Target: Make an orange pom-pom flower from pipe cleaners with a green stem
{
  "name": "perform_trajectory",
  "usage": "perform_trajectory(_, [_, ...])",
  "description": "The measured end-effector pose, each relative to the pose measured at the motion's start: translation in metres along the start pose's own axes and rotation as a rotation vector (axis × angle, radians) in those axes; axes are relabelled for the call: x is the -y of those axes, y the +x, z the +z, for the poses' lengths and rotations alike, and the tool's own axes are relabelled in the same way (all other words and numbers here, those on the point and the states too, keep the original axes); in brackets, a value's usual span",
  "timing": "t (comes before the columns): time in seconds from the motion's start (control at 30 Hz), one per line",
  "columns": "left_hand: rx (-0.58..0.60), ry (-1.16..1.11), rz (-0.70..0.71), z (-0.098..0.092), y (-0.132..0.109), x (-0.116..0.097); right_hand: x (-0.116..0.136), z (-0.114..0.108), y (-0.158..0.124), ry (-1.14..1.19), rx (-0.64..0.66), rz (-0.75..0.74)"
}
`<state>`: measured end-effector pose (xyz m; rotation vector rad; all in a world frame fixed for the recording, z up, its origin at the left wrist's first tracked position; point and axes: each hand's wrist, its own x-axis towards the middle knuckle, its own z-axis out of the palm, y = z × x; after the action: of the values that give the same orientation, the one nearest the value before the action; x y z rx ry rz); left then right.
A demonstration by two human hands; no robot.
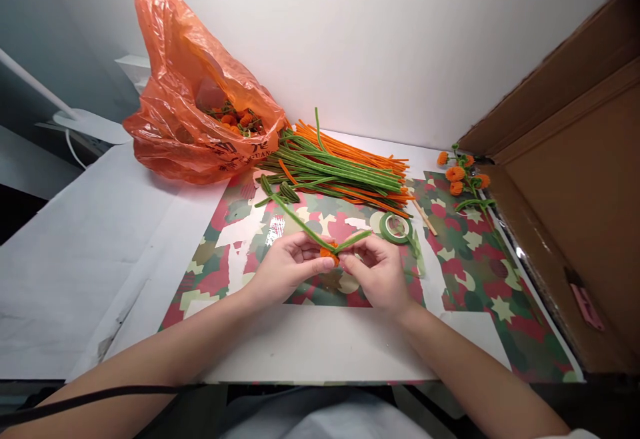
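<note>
Between the fingertips of my left hand (pixel 285 262) is a small orange pipe-cleaner flower (pixel 327 253), partly covered by the fingers. A green pipe cleaner (pixel 303 223) meets the flower and bends into a V, one arm reaching up left and a shorter one up right. My right hand (pixel 380 271) is closed, its thumb and fingers pinching the green pipe cleaner beside the flower. Just beyond the right hand lies a roll of green tape (pixel 385 229) with a loose end trailing. Dark green looped leaves (pixel 289 192) rest past the left hand.
Bundles of green pipe cleaners (pixel 345 169) and orange pipe cleaners (pixel 360 149) lie behind. An orange plastic bag (pixel 170 105) holds more flowers. A wooden stick (pixel 425 217) and a finished flower stem (pixel 455 173) lie right, beside a cardboard box (pixel 565 192) with a pink cutter (pixel 586 305).
</note>
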<state>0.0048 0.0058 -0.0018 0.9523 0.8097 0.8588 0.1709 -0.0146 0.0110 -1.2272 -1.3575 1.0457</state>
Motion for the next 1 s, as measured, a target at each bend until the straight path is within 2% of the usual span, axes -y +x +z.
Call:
perform_trajectory(0.1, [0.011,-0.018,-0.005,-0.0005,0.0,0.0012,0.0011,0.0004,0.0004,0.056,0.025,0.061])
perform_trajectory(0.2, [0.01,-0.079,-0.024,0.0004,-0.0004,-0.0007,0.001,0.001,-0.0002,0.052,-0.001,0.029])
perform_trajectory(0.37, [-0.097,-0.167,-0.166,0.0018,-0.0009,-0.006,0.0011,0.0005,-0.0014,-0.153,-0.033,-0.233])
perform_trajectory(0.47, [-0.159,-0.094,-0.157,-0.0004,-0.0006,-0.0056,0.0014,-0.0002,-0.0011,-0.255,-0.019,-0.378])
perform_trajectory(0.53, [-0.181,-0.043,-0.112,-0.0024,-0.0003,-0.004,0.001,0.0001,-0.001,-0.274,-0.016,-0.406])
perform_trajectory(0.77, [-0.239,0.158,0.036,-0.003,-0.0002,-0.003,-0.0013,0.0035,-0.0028,-0.179,-0.048,-0.186])
perform_trajectory(1.0, [-0.231,0.239,0.06,0.0011,-0.0005,-0.0031,-0.0034,0.0063,-0.0025,-0.11,-0.056,-0.124])
